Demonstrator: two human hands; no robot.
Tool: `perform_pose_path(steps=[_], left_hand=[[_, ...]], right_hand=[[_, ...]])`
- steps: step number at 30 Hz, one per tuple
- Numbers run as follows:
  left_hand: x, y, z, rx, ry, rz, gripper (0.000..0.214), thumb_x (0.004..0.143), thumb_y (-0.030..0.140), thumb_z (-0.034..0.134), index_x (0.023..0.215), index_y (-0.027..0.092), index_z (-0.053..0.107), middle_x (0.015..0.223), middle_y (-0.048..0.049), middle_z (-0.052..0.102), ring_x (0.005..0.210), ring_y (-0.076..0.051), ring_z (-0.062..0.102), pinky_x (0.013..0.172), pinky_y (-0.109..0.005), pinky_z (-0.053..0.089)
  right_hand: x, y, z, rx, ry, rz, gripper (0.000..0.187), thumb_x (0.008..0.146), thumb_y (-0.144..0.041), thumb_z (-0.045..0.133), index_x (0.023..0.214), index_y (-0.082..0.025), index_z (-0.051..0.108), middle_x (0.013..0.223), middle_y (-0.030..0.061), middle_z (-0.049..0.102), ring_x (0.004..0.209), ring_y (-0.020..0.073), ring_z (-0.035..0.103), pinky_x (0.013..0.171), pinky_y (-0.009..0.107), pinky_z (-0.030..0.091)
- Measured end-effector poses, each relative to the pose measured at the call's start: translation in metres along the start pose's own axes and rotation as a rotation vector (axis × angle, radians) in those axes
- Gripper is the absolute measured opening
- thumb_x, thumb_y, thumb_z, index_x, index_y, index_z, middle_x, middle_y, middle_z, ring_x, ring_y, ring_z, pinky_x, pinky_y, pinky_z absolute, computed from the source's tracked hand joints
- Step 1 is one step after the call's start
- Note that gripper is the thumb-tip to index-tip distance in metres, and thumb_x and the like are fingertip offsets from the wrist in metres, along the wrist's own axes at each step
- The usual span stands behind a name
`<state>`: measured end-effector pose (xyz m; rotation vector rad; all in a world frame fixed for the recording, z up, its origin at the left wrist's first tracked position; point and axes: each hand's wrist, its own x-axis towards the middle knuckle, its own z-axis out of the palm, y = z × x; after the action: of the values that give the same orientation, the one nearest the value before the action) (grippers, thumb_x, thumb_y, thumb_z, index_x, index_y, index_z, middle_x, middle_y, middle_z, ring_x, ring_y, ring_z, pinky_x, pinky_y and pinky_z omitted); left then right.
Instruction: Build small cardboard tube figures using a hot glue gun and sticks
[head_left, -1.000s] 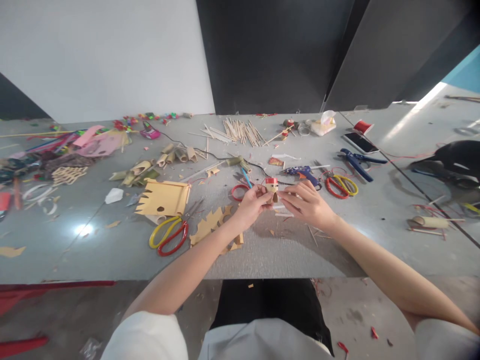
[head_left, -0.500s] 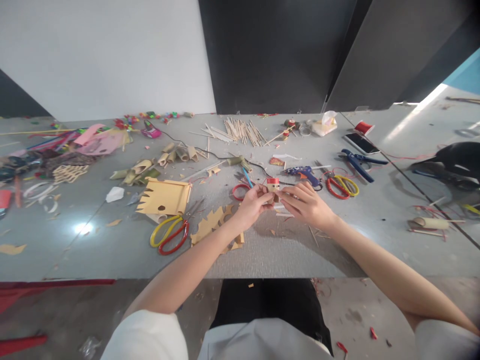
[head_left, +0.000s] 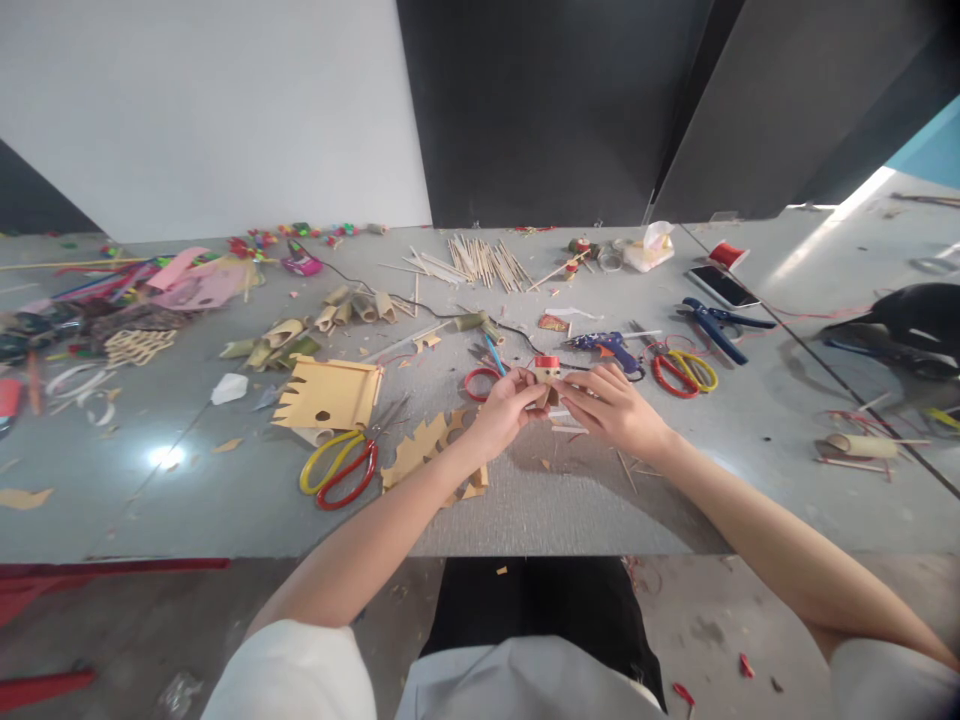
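A small bamboo figure with a red cap point(head_left: 547, 371) is held upright above the grey table point(head_left: 225, 500), near its middle. My left hand point(head_left: 504, 412) pinches it from the left with closed fingers. My right hand point(head_left: 616, 408) grips it from the right, fingers curled at its lower part. The figure's base is hidden behind my fingertips. A red ring point(head_left: 480, 383) lies just left of my left hand, and a blue glue gun point(head_left: 606, 347) lies just beyond my right hand.
Yellow and red scissors point(head_left: 339, 465) and cut yellow card point(head_left: 328, 393) lie to the left. More scissors point(head_left: 684, 370), blue pliers point(head_left: 716, 321) and a phone point(head_left: 723, 285) lie to the right. A pile of thin sticks point(head_left: 480, 262) sits at the back; bamboo rolls point(head_left: 352, 308) lie left of centre.
Both hands stay on the figure at the same spot; the figure has tipped slightly and my fingers have shifted a little around it.
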<state>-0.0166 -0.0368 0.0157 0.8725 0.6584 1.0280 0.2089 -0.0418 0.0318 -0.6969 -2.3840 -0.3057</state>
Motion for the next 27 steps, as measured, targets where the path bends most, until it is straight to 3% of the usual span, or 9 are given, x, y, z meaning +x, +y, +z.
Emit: perform_pose_path(steps=[7,27], left_hand=[[-0.0002,-0.0007,-0.0008,0.003,-0.012,0.007,0.043,0.081,0.036,0.088,0.088,0.021,0.049,0.083,0.0023,0.055,0.077,-0.012,0.057,0.069,-0.028,0.051],[-0.0003,-0.0044,-0.0014,0.041,-0.021,0.04,0.047,0.08,0.04,0.091,0.088,0.02,0.049,0.077,0.0037,0.058,0.072,-0.011,0.061,0.069,-0.027,0.05]], right_hand=[[-0.0001,0.0008,0.0001,-0.021,-0.008,-0.023,0.06,0.108,-0.015,0.058,0.166,-0.029,0.047,0.12,0.0104,0.074,0.101,0.0245,0.068,0.087,0.041,0.052],[0.0023,0.0,-0.0023,-0.032,-0.019,-0.057,0.057,0.108,-0.014,0.059,0.163,-0.024,0.05,0.121,0.0122,0.074,0.103,0.0254,0.069,0.086,0.042,0.054]])
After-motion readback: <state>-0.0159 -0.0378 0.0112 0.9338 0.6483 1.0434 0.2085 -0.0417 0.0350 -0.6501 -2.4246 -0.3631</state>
